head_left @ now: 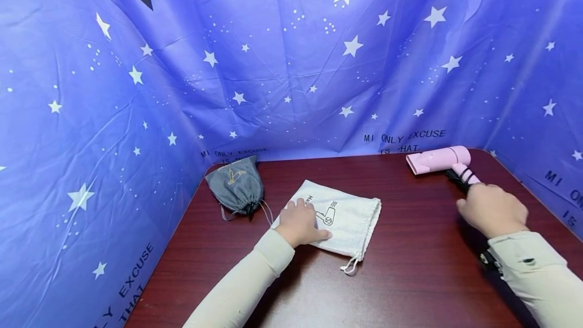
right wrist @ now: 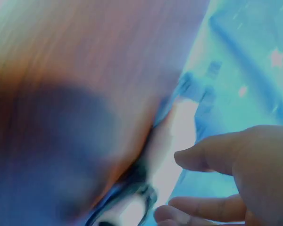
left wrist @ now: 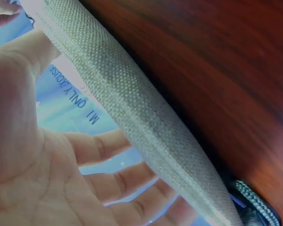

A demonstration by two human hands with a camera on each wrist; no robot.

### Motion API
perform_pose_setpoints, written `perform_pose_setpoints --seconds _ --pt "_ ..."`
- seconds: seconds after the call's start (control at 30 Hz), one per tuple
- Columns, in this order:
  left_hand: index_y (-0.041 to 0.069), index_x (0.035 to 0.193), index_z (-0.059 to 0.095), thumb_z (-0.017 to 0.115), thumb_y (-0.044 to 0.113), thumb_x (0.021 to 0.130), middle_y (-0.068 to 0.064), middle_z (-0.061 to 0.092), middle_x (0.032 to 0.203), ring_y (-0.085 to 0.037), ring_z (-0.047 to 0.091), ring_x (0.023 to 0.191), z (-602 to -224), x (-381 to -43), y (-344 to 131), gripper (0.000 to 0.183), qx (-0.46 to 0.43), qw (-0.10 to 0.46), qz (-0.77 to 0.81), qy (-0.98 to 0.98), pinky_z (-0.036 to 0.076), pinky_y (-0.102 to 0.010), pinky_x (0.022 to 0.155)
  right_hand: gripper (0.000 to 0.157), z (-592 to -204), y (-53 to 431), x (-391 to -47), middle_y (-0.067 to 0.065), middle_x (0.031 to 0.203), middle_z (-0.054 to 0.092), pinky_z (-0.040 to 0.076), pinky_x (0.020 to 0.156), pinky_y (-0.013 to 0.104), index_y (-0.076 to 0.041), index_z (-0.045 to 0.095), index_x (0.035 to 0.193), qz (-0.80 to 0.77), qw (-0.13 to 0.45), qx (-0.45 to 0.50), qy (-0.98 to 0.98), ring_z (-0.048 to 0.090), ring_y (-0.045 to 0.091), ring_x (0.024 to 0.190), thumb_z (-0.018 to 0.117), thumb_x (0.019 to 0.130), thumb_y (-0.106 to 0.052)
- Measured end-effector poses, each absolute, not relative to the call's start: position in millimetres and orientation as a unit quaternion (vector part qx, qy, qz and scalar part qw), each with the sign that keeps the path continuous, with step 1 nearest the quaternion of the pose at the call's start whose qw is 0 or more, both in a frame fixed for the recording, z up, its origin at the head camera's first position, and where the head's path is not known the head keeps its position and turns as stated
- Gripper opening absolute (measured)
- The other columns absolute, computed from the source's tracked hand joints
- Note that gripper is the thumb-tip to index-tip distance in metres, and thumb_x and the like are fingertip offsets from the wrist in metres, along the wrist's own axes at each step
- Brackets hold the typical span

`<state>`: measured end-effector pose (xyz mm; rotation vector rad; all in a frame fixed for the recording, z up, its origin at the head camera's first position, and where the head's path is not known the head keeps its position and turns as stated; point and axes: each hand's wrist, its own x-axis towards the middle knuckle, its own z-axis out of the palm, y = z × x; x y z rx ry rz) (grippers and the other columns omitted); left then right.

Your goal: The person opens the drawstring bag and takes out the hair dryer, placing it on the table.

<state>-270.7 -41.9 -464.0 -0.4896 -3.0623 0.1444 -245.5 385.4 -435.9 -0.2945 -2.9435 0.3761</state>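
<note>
My left hand [head_left: 298,222] rests on a white cloth drawstring bag [head_left: 348,211] printed with a hair dryer picture. In the left wrist view, its fingers [left wrist: 101,147] spread over the top of the bag [left wrist: 127,89], reaching past the edge nearest the camera. At the right, a pink hair dryer [head_left: 439,160] lies with its nozzle pointing left and a black cord [head_left: 459,178] bundled at the handle. My right hand [head_left: 494,210] is at the lower end of that handle. The right wrist view, partly blurred, shows thumb and fingers apart beside the handle [right wrist: 172,141].
A grey drawstring bag [head_left: 237,183] with a gold hair dryer print lies at the table's back left, its cords loose. The dark red wooden table [head_left: 401,267] meets a blue star-patterned curtain [head_left: 282,65] at the back and sides.
</note>
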Motion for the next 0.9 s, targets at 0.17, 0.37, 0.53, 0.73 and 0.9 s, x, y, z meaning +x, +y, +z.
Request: perform_pose_setpoints --seconds 0.17,0.37,0.53,0.73,0.9 --pt "0.008 0.123 0.059 0.051 0.084 0.066 -0.01 0.056 0.11 -0.028 0.053 0.098 -463.0 -272.4 -46.1 0.096 -0.161 0.037 0.056 -0.985 0.047 -0.043 0.073 0.038 -434.1 341.2 -250.6 0.028 0.08 0.059 0.035 0.04 0.052 0.002 0.059 0.08 0.087 0.161 0.011 -0.983 0.055 0.048 0.06 0.068 0.078 -0.035" --pt "0.009 0.121 0.058 0.051 0.082 0.069 -0.01 0.052 0.109 -0.028 0.048 0.093 -461.7 -272.6 -51.7 0.091 -0.154 0.053 0.036 -0.986 0.042 -0.042 0.073 0.045 -440.4 293.0 -247.6 0.023 0.098 0.063 0.045 0.061 0.058 0.0 0.064 0.098 0.07 0.202 0.094 -0.972 0.059 0.048 0.082 0.071 0.078 -0.04" --pt "0.009 0.12 0.059 0.052 0.083 0.068 -0.01 0.053 0.111 -0.028 0.049 0.095 -460.7 -270.9 -56.4 0.09 -0.159 0.033 0.03 -0.986 0.043 -0.043 0.074 0.057 -447.9 251.3 -239.9 0.02 0.114 0.062 0.045 0.082 0.059 0.0 0.063 0.112 0.076 0.197 0.178 -0.961 0.058 0.042 0.103 0.07 0.08 -0.047" --pt "0.007 0.119 0.059 0.055 0.082 0.067 -0.013 0.055 0.115 -0.029 0.051 0.098 -459.6 -267.4 -59.6 0.091 -0.163 0.004 0.023 -0.986 0.047 -0.044 0.074 0.07 -458.7 212.3 -231.2 0.02 0.126 0.056 0.04 0.092 0.06 -0.006 0.061 0.12 0.062 0.183 0.243 -0.951 0.053 0.041 0.115 0.067 0.076 -0.061" --pt "0.007 0.118 0.059 0.057 0.081 0.066 -0.014 0.055 0.115 -0.03 0.052 0.099 -463.5 -267.3 -59.6 0.09 -0.166 0.005 0.027 -0.986 0.048 -0.043 0.072 0.071 -468.9 196.9 -225.8 0.018 0.132 0.053 0.035 0.097 0.063 -0.013 0.06 0.121 0.037 0.143 0.26 -0.954 0.047 0.045 0.123 0.062 0.076 -0.068"
